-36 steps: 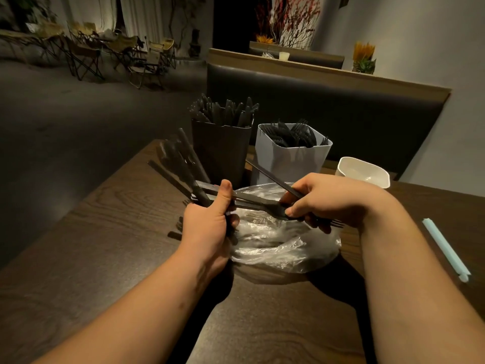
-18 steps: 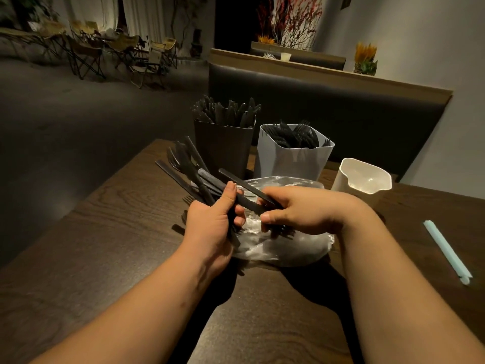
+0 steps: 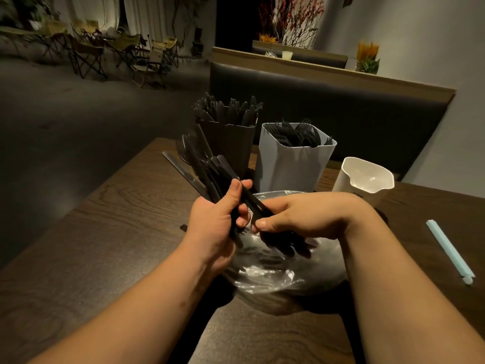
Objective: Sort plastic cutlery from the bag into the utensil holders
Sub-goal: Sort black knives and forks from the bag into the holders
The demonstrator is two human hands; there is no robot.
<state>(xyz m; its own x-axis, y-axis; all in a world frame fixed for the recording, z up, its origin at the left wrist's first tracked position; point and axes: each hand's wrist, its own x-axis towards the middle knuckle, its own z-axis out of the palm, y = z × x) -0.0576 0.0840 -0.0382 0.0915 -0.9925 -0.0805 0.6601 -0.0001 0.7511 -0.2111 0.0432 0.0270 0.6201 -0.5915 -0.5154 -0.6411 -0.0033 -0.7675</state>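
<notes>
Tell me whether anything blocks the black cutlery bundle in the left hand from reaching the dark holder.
Nothing visible does. The bundle of black plastic cutlery in the left hand sits in front of the dark square holder, nothing between them. The holder's mouth is already crowded with standing cutlery.

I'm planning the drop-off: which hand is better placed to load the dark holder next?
Probably left. The left hand grips a bundle pointing toward the dark holder just beyond; the right hand is low over the bag, pinching a piece.

There are three holders: dark holder (image 3: 231,151), grey holder (image 3: 288,169), white holder (image 3: 349,183). There is one clear bag (image 3: 275,274) and one blue stick (image 3: 448,252). The black cutlery (image 3: 207,166) defies counting.
</notes>
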